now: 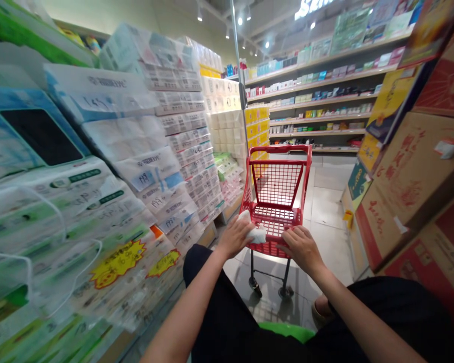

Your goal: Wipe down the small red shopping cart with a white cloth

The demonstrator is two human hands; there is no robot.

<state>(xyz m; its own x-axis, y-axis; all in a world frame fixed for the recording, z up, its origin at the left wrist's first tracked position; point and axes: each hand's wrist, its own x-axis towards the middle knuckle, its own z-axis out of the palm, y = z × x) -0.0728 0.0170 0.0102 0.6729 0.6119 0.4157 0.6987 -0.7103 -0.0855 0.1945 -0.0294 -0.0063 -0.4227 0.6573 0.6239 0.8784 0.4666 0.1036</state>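
A red shopping cart [278,204] with a grid basket and black legs stands between my knees. My left hand [235,236] is closed on a white cloth or tissue [256,233], which lies against the cart's near left rim; I cannot tell cloth from paper. On the near right rim, my right hand [300,245] has its fingers curled over the red edge. Two casters show below the basket on the tiled floor.
Stacked tissue packs [174,166] line the left side, with a smartphone [41,137] and a white cable lying on them. Cardboard boxes [419,171] are piled on the right. Shelves of small goods [321,96] stand behind the cart. Part of a green seat [287,330] shows beneath me.
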